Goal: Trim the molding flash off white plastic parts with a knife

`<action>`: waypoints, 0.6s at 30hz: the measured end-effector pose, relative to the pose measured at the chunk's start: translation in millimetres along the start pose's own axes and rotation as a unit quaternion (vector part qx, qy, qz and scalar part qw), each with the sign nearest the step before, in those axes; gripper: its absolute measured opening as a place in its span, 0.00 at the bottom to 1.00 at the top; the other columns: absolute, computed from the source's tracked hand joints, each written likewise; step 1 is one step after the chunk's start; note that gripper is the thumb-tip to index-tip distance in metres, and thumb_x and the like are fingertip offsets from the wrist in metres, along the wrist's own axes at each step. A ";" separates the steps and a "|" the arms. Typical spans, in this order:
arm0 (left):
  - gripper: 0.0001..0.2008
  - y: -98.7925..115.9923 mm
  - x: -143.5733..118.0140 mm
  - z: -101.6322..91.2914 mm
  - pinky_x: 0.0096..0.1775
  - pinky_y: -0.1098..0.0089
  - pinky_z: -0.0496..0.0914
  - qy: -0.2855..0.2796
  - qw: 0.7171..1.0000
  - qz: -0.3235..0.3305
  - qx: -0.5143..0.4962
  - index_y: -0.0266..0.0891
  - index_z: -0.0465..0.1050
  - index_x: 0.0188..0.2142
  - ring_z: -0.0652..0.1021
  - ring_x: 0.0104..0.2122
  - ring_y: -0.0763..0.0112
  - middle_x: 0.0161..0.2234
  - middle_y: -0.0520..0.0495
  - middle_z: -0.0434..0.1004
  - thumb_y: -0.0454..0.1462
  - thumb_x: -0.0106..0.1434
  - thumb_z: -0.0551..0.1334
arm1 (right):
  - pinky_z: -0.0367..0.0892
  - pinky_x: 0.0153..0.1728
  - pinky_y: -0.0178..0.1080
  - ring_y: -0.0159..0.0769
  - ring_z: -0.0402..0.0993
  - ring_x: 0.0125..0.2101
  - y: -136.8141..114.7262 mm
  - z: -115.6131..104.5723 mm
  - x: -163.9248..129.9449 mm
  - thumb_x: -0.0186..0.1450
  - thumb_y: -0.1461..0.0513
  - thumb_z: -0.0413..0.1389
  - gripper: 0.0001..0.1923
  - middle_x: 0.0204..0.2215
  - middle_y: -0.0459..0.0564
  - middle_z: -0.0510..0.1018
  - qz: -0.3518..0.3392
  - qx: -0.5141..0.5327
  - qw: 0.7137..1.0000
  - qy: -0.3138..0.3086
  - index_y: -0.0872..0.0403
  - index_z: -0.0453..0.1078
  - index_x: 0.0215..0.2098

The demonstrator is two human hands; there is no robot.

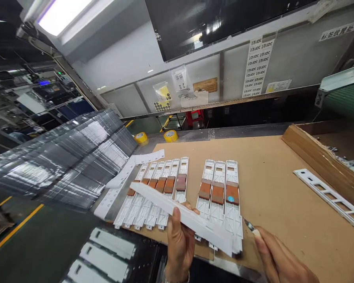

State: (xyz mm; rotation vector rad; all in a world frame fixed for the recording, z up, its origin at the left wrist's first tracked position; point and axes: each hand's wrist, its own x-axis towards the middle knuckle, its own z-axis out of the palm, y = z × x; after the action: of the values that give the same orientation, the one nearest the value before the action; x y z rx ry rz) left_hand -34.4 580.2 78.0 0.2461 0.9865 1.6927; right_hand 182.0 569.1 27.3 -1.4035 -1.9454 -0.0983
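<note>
A bright lamp (pixel 65 15) (upper left), green floor (pixel 54 226), yellow stripe (pixel 16 230).

A factory assembly workshop, shown by the cardboard-topped workbench (pixel 264 161), label sheets (pixel 258 67) and yellow floor lines (pixel 20 230).

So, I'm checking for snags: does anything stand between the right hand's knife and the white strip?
Nothing visible stands between the knife in the right hand and the white strip; the white frames lie beneath.

Beyond the knife (pixel 249 225), we find room on the worktop (pixel 264 173) between the three banded strips (pixel 217 192) and the slotted strip (pixel 334 199), the cardboard box (pixel 321 159) walling the right.
</note>
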 end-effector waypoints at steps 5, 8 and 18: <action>0.25 16.7 5.1 -26.4 0.22 0.76 0.68 -0.255 0.949 -0.127 0.133 0.41 0.71 0.45 0.75 0.21 0.74 0.28 0.49 0.74 0.51 0.53 0.69 | 0.68 0.24 0.23 0.29 0.78 0.27 25.6 -9.4 23.3 0.69 0.51 0.49 0.16 0.29 0.42 0.80 0.069 0.125 0.990 0.002 0.50 0.72 0.45; 0.32 38.8 11.1 -34.2 0.14 0.80 0.60 -0.347 0.874 -0.284 0.189 0.35 0.72 0.47 0.70 0.15 0.76 0.23 0.47 0.74 0.54 0.50 0.68 | 0.67 0.22 0.25 0.26 0.71 0.20 36.9 -21.7 48.1 0.64 0.45 0.55 0.26 0.33 0.45 0.79 0.104 0.167 0.980 0.025 0.51 0.70 0.53; 0.29 48.8 25.9 -42.8 0.20 0.68 0.70 -0.345 0.872 -0.328 0.113 0.38 0.79 0.29 0.74 0.19 0.67 0.23 0.42 0.77 0.61 0.57 0.57 | 0.67 0.19 0.29 0.31 0.70 0.20 27.4 -36.9 52.5 0.66 0.49 0.53 0.18 0.26 0.48 0.77 0.128 0.408 0.890 -0.157 0.52 0.77 0.39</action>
State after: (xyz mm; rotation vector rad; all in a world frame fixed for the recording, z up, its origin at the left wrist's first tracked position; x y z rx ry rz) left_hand -104.3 580.0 77.7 0.5538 0.6087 0.7591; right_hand 216.3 605.3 76.1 -1.0972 -1.6837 1.0131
